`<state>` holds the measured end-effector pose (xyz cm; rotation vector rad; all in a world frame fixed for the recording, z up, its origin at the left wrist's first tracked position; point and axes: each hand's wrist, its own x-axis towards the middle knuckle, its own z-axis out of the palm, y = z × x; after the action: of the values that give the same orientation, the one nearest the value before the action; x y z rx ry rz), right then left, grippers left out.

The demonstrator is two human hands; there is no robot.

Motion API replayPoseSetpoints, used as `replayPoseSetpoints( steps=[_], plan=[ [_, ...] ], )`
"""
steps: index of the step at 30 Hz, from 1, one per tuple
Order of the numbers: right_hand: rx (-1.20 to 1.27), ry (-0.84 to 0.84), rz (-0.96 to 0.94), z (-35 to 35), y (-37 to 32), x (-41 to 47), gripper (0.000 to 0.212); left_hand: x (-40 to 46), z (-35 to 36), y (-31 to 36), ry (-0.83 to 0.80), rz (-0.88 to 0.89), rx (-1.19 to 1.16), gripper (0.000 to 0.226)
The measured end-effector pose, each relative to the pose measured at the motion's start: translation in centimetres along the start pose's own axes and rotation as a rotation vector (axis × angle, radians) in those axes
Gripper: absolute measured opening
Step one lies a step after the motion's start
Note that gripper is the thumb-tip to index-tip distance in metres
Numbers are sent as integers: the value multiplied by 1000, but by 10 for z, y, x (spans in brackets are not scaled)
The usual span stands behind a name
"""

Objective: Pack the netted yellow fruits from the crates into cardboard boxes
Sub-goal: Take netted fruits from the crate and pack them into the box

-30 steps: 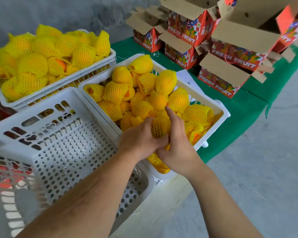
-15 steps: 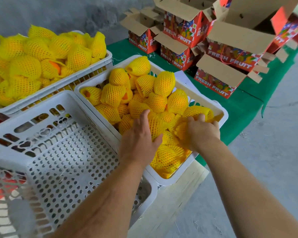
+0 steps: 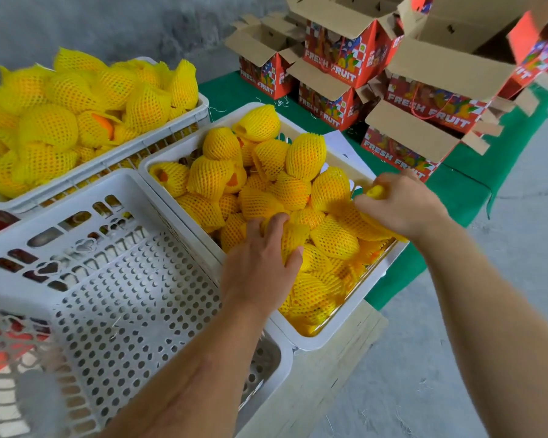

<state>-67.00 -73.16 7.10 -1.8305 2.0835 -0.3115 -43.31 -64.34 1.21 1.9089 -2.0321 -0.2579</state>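
Note:
The middle white crate (image 3: 336, 335) holds several fruits in yellow foam netting. My left hand (image 3: 260, 270) reaches into it, fingers and thumb curled round one netted fruit (image 3: 293, 240) in the pile. My right hand (image 3: 399, 202) is at the crate's far right rim and grips another netted fruit (image 3: 375, 192), lifted a little above the pile and mostly hidden by my fingers. Red cardboard boxes (image 3: 402, 153) marked FRESH FRUIT stand open just beyond my right hand on the green cloth.
An empty perforated white crate (image 3: 117, 279) lies at the near left. A second full crate (image 3: 83, 172) of netted fruits stands at the back left. More open red boxes (image 3: 329, 67) are stacked at the back. Grey concrete floor (image 3: 456, 358) lies to the right.
Both hands started together on one spot in the pile. My right hand has drawn away to the right and up with a netted fruit, while my left stays in the crate.

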Motion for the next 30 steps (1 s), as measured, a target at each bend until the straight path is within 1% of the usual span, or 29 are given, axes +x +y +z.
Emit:
replayPoseSetpoints(
  steps=[1,2,3,4,7,10,13,15,17,18,21,22,24,26,27,30],
  plan=[
    [-176,-26,42,5,-3,8,63,0,0,0,-1,-6,-1,56],
    [-341,-37,57,13,-7,13,59,1,1,0,-1,-12,-1,55],
    [-467,-50,53,20,-12,16,51,1,1,0,0,-15,3,55],
    [-552,-76,53,26,-16,19,50,1,1,0,0,-17,9,56],
    [-701,-205,131,32,-27,23,63,1,3,-1,4,-15,27,57],
    [-974,-269,211,41,-45,19,62,2,4,-1,0,-11,37,58],
    [-1201,-265,174,58,-54,12,62,2,3,-1,4,-19,34,59],
    [-1267,-228,122,63,-52,10,62,2,2,0,1,-18,22,59],
    [-1252,-202,63,63,-44,13,67,2,2,-1,0,-21,17,60],
    [-1196,-188,36,60,-39,16,66,2,2,-1,2,-23,18,60],
    [-894,-108,-75,39,-28,17,52,1,-1,0,28,-21,-15,62],
    [-819,-79,-115,30,-27,13,50,0,-4,1,33,-21,-39,61],
    [-745,-44,-192,16,-29,1,52,-4,-9,1,31,-32,-111,61],
    [-662,-38,-275,1,-32,-16,63,-7,-15,-1,11,-37,-270,58],
    [-618,-37,-326,-5,-36,-24,70,-8,-20,-4,-10,-44,-400,54],
    [-472,-38,-493,-16,-57,-56,82,-21,-49,-13,-83,-91,-928,41]
  ],
)
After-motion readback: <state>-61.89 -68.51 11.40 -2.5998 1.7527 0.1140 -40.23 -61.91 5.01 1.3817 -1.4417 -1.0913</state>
